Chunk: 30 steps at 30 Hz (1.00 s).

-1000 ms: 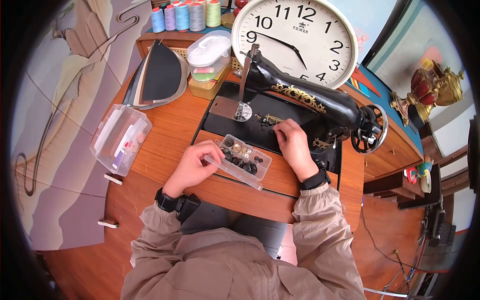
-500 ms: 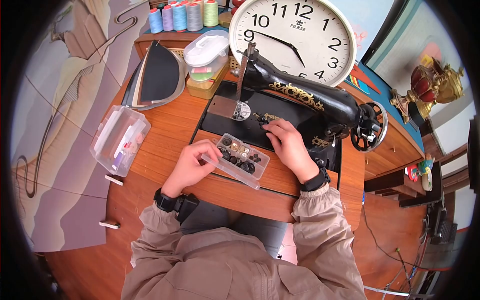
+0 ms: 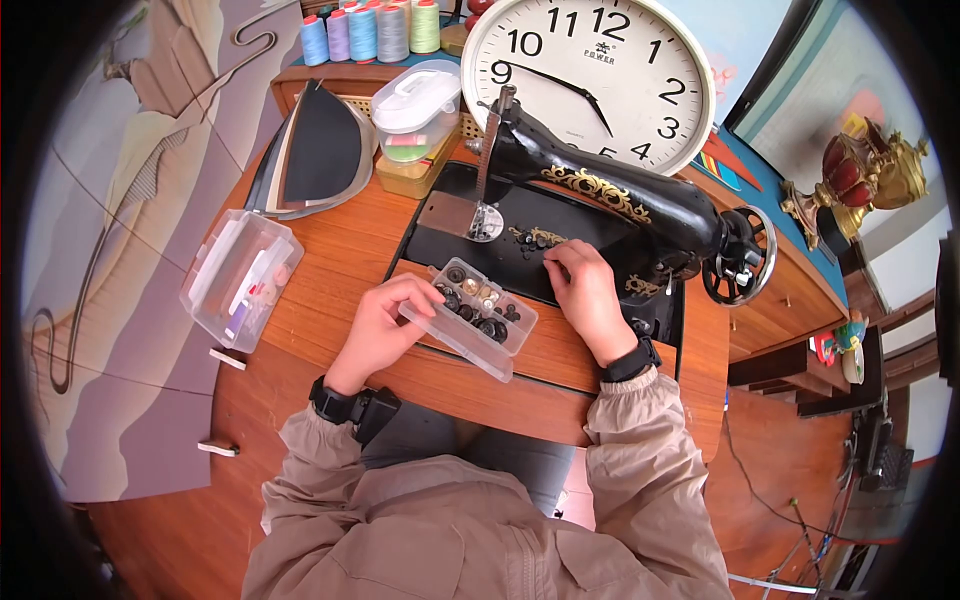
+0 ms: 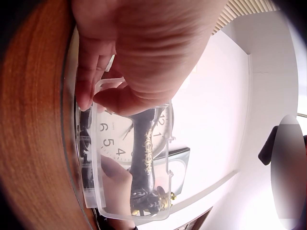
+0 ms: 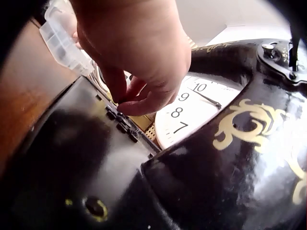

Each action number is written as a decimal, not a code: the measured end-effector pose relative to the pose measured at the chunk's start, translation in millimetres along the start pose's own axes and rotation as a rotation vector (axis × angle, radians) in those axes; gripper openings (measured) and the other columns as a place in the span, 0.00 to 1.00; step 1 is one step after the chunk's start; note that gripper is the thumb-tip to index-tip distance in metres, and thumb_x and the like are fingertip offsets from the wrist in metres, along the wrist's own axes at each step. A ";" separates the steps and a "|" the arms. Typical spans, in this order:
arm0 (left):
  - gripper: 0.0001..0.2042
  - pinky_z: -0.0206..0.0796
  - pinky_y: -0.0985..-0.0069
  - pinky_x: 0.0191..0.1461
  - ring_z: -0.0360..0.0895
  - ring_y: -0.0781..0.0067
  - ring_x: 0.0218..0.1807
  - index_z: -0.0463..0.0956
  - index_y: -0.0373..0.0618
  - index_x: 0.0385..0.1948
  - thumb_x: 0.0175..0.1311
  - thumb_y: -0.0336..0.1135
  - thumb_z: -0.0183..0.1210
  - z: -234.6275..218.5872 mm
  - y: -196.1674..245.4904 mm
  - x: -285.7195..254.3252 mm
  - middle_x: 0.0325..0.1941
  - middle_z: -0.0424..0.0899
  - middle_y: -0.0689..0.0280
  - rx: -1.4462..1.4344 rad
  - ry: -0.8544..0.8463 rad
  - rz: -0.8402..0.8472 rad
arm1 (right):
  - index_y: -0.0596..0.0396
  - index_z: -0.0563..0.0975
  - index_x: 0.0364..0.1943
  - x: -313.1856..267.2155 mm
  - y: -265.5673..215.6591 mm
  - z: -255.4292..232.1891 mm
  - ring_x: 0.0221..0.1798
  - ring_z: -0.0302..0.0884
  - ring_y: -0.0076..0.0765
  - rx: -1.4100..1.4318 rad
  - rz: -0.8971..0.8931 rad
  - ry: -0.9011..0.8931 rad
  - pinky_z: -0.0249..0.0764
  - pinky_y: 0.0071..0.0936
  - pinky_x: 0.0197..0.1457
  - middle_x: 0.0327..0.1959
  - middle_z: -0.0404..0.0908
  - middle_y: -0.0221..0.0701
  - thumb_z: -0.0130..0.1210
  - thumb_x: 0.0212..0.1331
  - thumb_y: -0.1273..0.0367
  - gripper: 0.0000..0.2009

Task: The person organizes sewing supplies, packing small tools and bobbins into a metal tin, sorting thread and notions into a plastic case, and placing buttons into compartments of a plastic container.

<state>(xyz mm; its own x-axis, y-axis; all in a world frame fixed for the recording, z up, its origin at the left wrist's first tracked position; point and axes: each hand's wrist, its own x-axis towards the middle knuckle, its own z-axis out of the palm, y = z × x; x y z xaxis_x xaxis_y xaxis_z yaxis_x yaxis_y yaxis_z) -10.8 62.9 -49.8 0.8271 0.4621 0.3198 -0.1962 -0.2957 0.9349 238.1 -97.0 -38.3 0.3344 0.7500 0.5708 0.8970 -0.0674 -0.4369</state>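
Observation:
A clear compartment box (image 3: 518,330) of mostly dark buttons lies at the front of the sewing machine bed, its transparent lid (image 3: 468,345) swung toward the person. My left hand (image 3: 385,318) grips the box at its left end, thumb on the lid (image 4: 136,211) and fingers behind it in the left wrist view. Above the black machine bed (image 3: 455,250), my right hand (image 3: 588,290) has thumb and forefinger pinched together; a small dark button (image 5: 119,101) shows between the tips. Several loose black buttons (image 3: 532,240) lie on the bed just left of those fingertips.
The black sewing machine (image 3: 600,195) arches over the bed, its handwheel (image 3: 742,257) at right. Behind stand a large clock (image 3: 640,60) and thread spools (image 3: 362,35). To the left are a clear plastic case (image 3: 225,300), a lidded tub (image 3: 415,105) and dark fabric pieces (image 3: 325,150).
My right hand reached left to the loose buttons, then drew back right a little. The button box has shifted slightly left, with my left hand still gripping it.

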 end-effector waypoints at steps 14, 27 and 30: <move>0.06 0.70 0.78 0.52 0.79 0.75 0.48 0.75 0.40 0.29 0.57 0.16 0.59 -2.4 -7.0 0.2 0.46 0.82 0.63 -0.003 0.035 -0.031 | 0.60 0.83 0.39 4.0 -8.2 -11.4 0.43 0.81 0.49 0.135 0.234 0.002 0.78 0.39 0.47 0.37 0.82 0.39 0.62 0.58 0.76 0.06; 0.05 0.72 0.78 0.52 0.79 0.76 0.49 0.75 0.39 0.30 0.57 0.16 0.59 -1.0 -5.8 0.3 0.47 0.81 0.63 -0.027 0.013 -0.050 | 0.61 0.82 0.33 -4.3 15.4 2.1 0.39 0.79 0.53 -0.076 0.126 0.015 0.77 0.44 0.45 0.33 0.80 0.42 0.61 0.54 0.79 0.03; 0.05 0.72 0.78 0.52 0.79 0.76 0.49 0.75 0.39 0.30 0.57 0.16 0.59 -1.3 -4.9 0.7 0.47 0.81 0.63 -0.009 0.005 -0.048 | 0.62 0.82 0.33 -0.5 9.9 -1.5 0.38 0.80 0.53 -0.072 0.041 0.060 0.77 0.42 0.44 0.32 0.81 0.41 0.61 0.54 0.80 0.04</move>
<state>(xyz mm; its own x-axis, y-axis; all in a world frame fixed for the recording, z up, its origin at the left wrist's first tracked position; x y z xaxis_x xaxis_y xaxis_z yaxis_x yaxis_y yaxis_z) -10.0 65.8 -53.9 0.8330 0.4800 0.2751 -0.1611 -0.2652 0.9506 247.2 -99.1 -41.9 0.3856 0.7049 0.5953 0.9002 -0.1459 -0.4103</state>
